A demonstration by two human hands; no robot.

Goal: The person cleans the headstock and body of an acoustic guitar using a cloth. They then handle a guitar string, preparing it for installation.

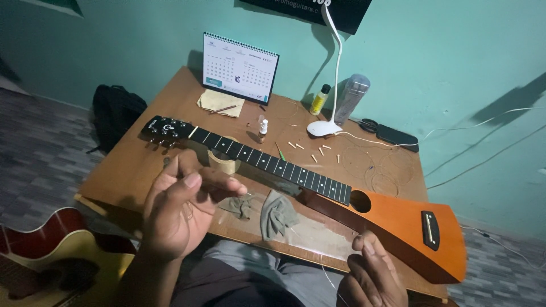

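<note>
The orange travel guitar (364, 210) lies across the desk (142, 165), neck toward the left. The left hand (176, 210) pinches a thin string, fingers narrow; the right hand (369, 273), nearer the body, pinches its other end.

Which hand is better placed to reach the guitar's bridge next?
Probably the right. The right hand sits at the lower edge of the orange guitar body, close to the dark bridge. The left hand is raised near the headstock end, far from it, fingers pinched together.
</note>
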